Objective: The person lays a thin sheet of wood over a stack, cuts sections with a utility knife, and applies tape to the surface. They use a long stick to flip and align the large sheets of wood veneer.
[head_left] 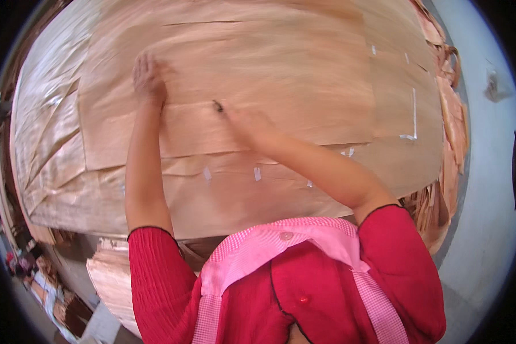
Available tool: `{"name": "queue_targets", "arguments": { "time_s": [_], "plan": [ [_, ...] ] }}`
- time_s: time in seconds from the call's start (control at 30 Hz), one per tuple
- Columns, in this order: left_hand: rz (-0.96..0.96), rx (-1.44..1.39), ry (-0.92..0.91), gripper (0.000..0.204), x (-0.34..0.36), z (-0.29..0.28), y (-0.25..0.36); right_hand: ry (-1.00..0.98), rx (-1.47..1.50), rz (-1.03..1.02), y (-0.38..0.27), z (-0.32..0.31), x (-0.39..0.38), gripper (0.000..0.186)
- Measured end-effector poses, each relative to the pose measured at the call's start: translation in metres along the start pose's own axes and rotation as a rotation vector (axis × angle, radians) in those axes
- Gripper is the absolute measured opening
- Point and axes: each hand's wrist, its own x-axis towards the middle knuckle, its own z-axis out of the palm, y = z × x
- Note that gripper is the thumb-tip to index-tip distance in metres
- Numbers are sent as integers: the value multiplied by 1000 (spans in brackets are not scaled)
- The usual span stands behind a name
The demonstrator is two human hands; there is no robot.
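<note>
A large sheet of thin tan wood veneer (pixel 281 63) lies on a broad stack in front of me. My left hand (pixel 148 77) rests on its left part, palm down, with the fingers stretched out and nothing held. Near the middle of the sheet, my right hand (pixel 247 124) is smeared by motion, its fingers closed on a small dark tool (pixel 217 106). The tool's tip points toward the far left, close to a crosswise line in the veneer. Blur hides what kind of tool it is and whether it touches the surface.
Short white tape strips (pixel 257 173) dot the near and right parts of the stack. Ragged veneer edges (pixel 454 123) hang over its right side, beside a pale floor (pixel 487 189). More stacked veneer (pixel 110 269) sits below the near left edge. Wrinkled sheets (pixel 49 123) lie at far left.
</note>
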Motion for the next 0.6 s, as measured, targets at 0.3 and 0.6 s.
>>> {"name": "queue_targets", "arguments": {
  "time_s": [0.3,0.6],
  "plan": [
    [-178,-30,-231,58,-11,5,145,115,-59,-136,93,-20,-47,24],
    [-149,18,-214,64,-8,11,152,100,-240,-357,269,-88,-98,32]
  ]
}}
